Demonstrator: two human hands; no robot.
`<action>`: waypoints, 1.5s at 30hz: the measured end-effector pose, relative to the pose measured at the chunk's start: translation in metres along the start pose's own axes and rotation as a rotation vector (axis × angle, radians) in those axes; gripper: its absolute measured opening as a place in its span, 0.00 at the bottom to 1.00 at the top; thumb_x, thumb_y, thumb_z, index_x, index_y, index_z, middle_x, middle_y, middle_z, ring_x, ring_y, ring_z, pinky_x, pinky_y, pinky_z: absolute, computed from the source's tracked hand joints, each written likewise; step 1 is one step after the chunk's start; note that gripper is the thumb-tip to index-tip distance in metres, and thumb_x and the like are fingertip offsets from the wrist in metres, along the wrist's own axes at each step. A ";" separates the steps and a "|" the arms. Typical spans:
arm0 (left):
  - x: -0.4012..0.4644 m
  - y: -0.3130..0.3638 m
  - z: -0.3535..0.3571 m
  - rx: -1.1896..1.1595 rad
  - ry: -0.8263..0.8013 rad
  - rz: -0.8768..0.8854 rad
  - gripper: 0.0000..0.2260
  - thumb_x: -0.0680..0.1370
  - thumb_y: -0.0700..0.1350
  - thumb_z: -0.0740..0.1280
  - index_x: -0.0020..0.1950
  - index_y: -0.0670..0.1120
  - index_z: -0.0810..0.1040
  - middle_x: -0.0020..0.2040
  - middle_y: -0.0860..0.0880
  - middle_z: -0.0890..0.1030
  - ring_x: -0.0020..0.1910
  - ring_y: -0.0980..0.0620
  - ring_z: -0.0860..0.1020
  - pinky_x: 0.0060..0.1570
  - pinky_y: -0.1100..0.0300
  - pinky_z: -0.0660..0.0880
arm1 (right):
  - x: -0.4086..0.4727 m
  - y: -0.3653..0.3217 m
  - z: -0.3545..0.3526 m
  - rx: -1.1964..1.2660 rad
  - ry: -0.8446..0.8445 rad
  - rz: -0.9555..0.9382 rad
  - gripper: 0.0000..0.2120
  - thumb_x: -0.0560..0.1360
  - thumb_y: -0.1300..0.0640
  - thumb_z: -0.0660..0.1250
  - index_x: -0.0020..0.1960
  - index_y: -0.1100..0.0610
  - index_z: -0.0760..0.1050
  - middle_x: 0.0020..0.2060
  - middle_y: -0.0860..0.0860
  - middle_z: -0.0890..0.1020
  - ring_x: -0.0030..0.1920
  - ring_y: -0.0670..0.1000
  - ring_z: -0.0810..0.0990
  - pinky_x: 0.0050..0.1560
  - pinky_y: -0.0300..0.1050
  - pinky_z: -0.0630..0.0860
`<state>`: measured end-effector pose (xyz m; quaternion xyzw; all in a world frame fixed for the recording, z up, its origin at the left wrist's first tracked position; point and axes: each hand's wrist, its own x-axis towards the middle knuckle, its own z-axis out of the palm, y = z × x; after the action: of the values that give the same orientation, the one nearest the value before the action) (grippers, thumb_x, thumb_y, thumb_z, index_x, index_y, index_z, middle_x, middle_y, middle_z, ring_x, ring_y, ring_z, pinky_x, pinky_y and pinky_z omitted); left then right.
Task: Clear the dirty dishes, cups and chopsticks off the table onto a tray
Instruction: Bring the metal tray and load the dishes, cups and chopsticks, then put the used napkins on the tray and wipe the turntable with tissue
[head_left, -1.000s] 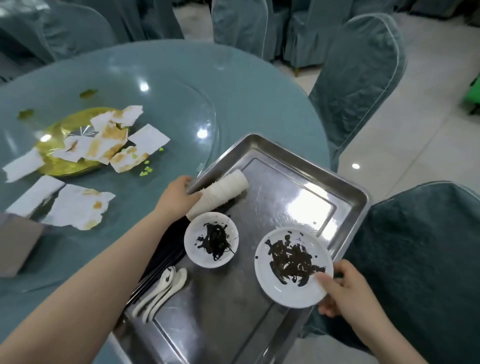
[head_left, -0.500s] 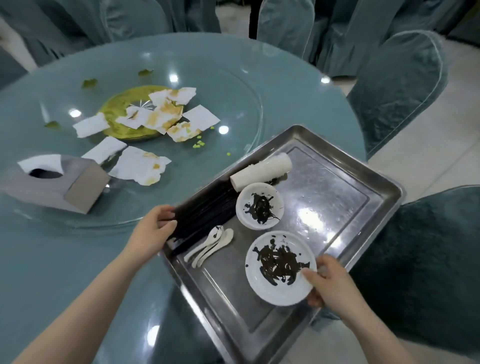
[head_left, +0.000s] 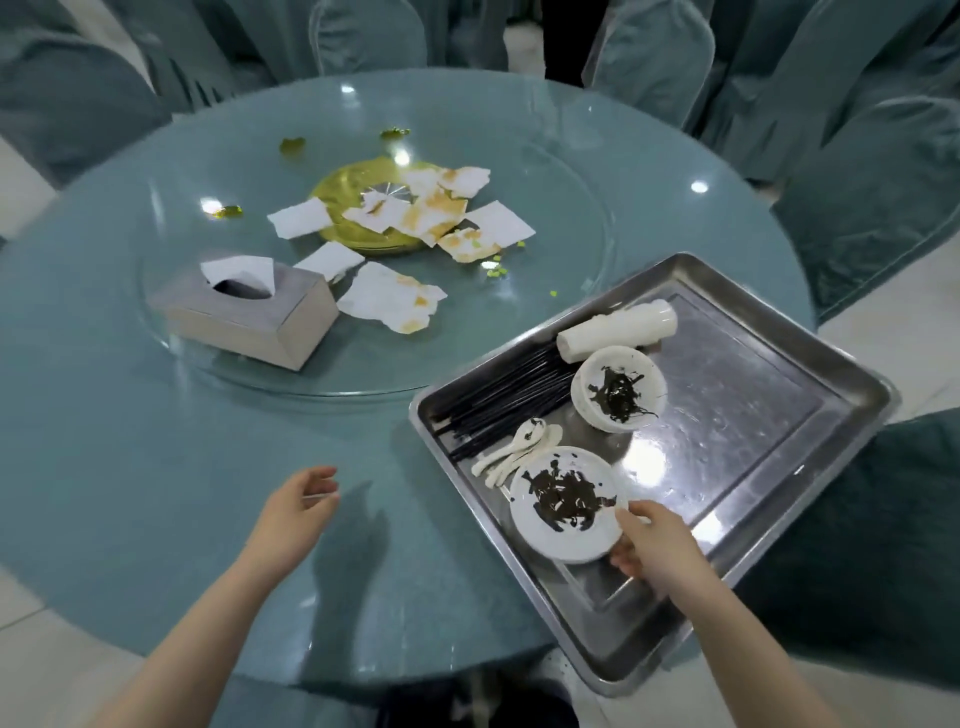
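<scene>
Right hand (head_left: 655, 540) pinching plate (head_left: 563, 506) rim over tray (head_left: 810, 467), left hand (head_left: 298, 506) loosely open above table (head_left: 156, 467)

Restaurant banquet room: round teal glass-topped surface (head_left: 156, 467) with clear glass turntable (head_left: 545, 332), ringed by teal fabric-covered chairs (head_left: 872, 208), pale tiled floor (head_left: 883, 301).

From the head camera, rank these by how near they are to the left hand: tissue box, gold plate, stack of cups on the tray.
Measured from the left hand, low over the table's near edge:
1. Tissue box, ahead and slightly to its left on the glass turntable.
2. Gold plate, farther ahead, near the turntable's middle, under dirty napkins.
3. Stack of cups, far off to the right, lying on its side at the tray's back edge.
</scene>
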<state>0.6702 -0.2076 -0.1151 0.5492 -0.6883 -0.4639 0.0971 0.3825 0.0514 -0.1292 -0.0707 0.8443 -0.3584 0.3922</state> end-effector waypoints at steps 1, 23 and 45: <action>-0.003 -0.006 -0.005 -0.002 0.002 -0.011 0.15 0.77 0.34 0.65 0.64 0.40 0.74 0.56 0.40 0.79 0.50 0.48 0.77 0.50 0.58 0.69 | -0.001 0.000 0.003 -0.006 0.007 0.011 0.12 0.79 0.50 0.62 0.59 0.56 0.74 0.37 0.55 0.84 0.35 0.53 0.84 0.34 0.44 0.80; 0.014 -0.033 -0.086 -0.140 0.146 -0.060 0.12 0.78 0.32 0.63 0.62 0.35 0.75 0.57 0.39 0.80 0.54 0.47 0.77 0.53 0.61 0.68 | -0.017 -0.133 0.083 -0.350 0.048 -0.490 0.08 0.76 0.54 0.65 0.54 0.49 0.79 0.45 0.42 0.81 0.47 0.44 0.80 0.48 0.39 0.73; 0.097 -0.009 -0.126 -0.054 0.225 -0.093 0.11 0.79 0.37 0.63 0.61 0.43 0.75 0.52 0.47 0.81 0.50 0.53 0.78 0.49 0.62 0.69 | 0.123 -0.242 0.214 -0.830 -0.351 -0.735 0.20 0.80 0.53 0.58 0.71 0.52 0.67 0.76 0.51 0.59 0.75 0.54 0.59 0.70 0.48 0.61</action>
<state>0.7211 -0.3566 -0.0889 0.6264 -0.6340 -0.4218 0.1666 0.4120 -0.2929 -0.1375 -0.5654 0.7564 -0.0930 0.3155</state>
